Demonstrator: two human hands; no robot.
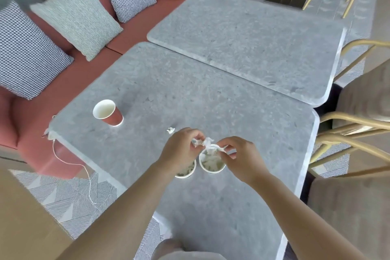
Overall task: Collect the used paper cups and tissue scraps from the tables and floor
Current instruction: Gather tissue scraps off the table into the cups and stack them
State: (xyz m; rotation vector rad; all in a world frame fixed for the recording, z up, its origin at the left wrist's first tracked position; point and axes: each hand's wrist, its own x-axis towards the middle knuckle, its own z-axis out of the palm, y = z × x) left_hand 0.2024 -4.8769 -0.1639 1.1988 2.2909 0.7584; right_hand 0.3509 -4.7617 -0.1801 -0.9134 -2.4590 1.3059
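both hands, left hand (181, 148) and right hand (238, 154), pinch a tissue scrap (207, 143) above two paper cups (212, 164); a red cup (108, 113) stands left of them.

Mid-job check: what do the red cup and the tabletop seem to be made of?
Red cup: likely paper, matte red outside, plain white inside with a thin rolled rim. Tabletop: looks like grey stone or terrazzo, mottled and speckled, pale sheen along its rounded edge; possibly an imitation.

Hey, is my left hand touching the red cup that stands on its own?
Apart. The head view shows bare tabletop between the red cup and the left hand, which pinches tissue.
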